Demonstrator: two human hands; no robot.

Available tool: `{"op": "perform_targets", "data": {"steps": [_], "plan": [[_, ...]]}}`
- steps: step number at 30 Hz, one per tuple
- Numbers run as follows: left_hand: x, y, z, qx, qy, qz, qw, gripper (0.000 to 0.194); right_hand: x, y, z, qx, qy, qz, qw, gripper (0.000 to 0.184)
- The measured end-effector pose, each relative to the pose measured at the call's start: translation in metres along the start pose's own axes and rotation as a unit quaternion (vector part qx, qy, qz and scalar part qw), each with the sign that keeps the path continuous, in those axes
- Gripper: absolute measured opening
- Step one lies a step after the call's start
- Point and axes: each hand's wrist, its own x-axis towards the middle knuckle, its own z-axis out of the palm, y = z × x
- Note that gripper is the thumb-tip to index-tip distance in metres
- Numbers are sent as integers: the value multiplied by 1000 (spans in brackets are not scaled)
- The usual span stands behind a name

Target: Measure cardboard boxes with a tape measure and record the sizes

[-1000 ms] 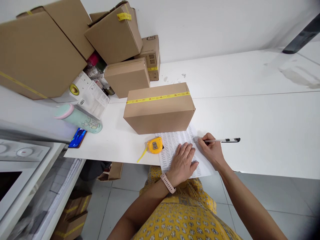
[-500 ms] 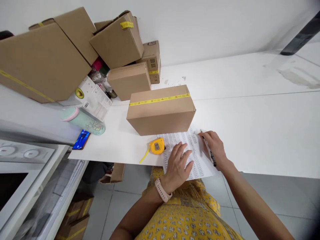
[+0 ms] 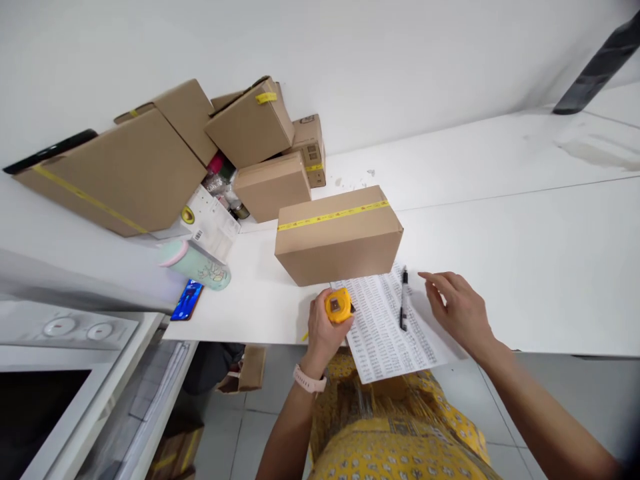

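Note:
My left hand is wrapped round a yellow tape measure at the left edge of a printed sheet. A bit of yellow tape shows beside the wrist. On the sheet lies a black-and-clear pen, touched by neither hand. To the right of the pen, my right hand hovers with fingers apart and holds nothing. A closed cardboard box with yellow printed tape rests on the table just beyond the sheet, covering its far edge.
More cardboard boxes are stacked at the back left. A mint green bottle, a phone and a white package lie on the left of the white table. A white appliance stands lower left.
My right hand has let go of the pen, which now lies on the sheet. My left hand has moved left off the paper and taken hold of the tape measure.

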Motion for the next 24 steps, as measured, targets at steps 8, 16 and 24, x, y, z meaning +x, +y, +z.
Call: {"op": "perform_targets", "data": {"steps": [8, 16, 24], "plan": [[-24, 52, -29, -271, -286, -68, 917, 95, -15, -85, -19, 423, -290, 127, 849, 38], [-17, 59, -41, -232, -294, -46, 926, 95, -8, -88, -22, 502, -300, 147, 798, 38], [-1, 23, -88, -253, -200, -33, 946, 117, 24, -49, -52, 486, -216, 189, 825, 52]]}}
